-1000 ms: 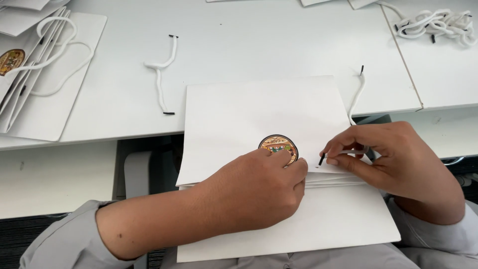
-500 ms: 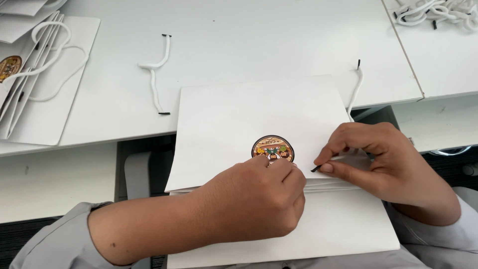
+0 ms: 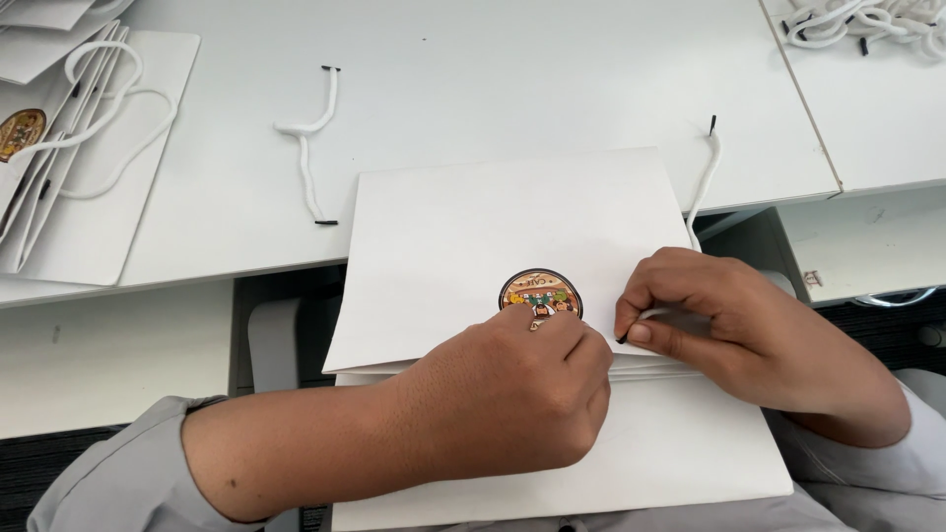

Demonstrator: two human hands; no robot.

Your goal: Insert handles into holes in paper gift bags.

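From the head camera, looking down: the left hand (image 3: 512, 394) was curled into a loose fist and pressed down on the white paper bag (image 3: 512, 236), knuckles just below the round sticker (image 3: 540, 294) on its face; I could not tell whether anything was inside that grip. The right hand (image 3: 729, 330) had its grip pinched on the black-tipped end of a white cord (image 3: 702, 182), thumb and forefinger tight at the folded edge of the bag. The rest of the cord ran up past the bag's right side onto the white surface (image 3: 493, 79).

The bag lay flat, half on the person's lap, half on the surface's near edge. To do this bit well, I'd say the pinch wanted to stay right behind the black tip (a long floppy end would wander), with the left hand bearing down so the paper did not slide or crease.

As for containers: the bag was folded flat and nothing showed in it. At the far left lay a stack of finished-looking bags (image 3: 69, 187), flat too, white handles looped over them. A loose handle cord (image 3: 310, 148) lay alone on the surface above the bag, and a pile of spare cords (image 3: 867, 20) sat at the top right corner.
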